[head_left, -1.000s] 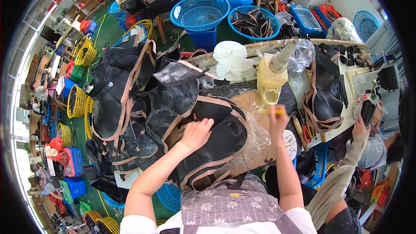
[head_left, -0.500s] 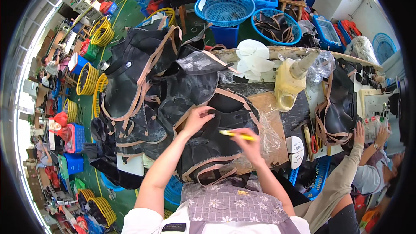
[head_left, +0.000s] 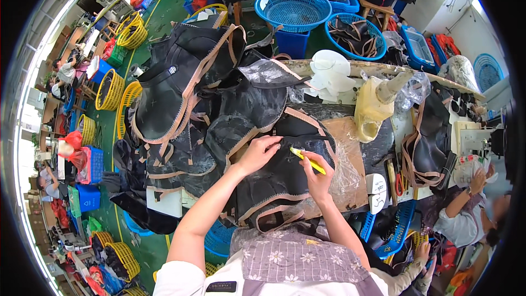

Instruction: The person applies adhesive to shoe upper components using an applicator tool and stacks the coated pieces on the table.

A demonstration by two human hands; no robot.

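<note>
A black moulded bra [head_left: 274, 178] with beige zigzag-stitched edging lies spread on the table in front of me. My left hand [head_left: 259, 155] grips it near its middle, fingers drawn together at the fabric. Held in my right hand [head_left: 319, 182] is a slim yellow marker pen [head_left: 310, 161], its pale tip at or just above the black fabric, close to my left fingertips. More black bras [head_left: 159, 104] with the same edging are heaped to the left, some with whitish smears. Whatever lies under my left fingers is hidden.
A cream plastic container [head_left: 370, 112] stands beyond the brown cardboard [head_left: 348, 156]. White templates [head_left: 330, 71] lie farther back, another white template [head_left: 377, 193] at right. Scissors [head_left: 399, 182] and another bra [head_left: 427, 142] are right. A co-worker [head_left: 460, 214] sits there; blue baskets [head_left: 296, 6] stand behind the table.
My right hand has turned the pen more upright and moved its tip nearer my left fingers. At right, a co-worker's sleeved arm has drawn back from the bra. The view has shifted slightly.
</note>
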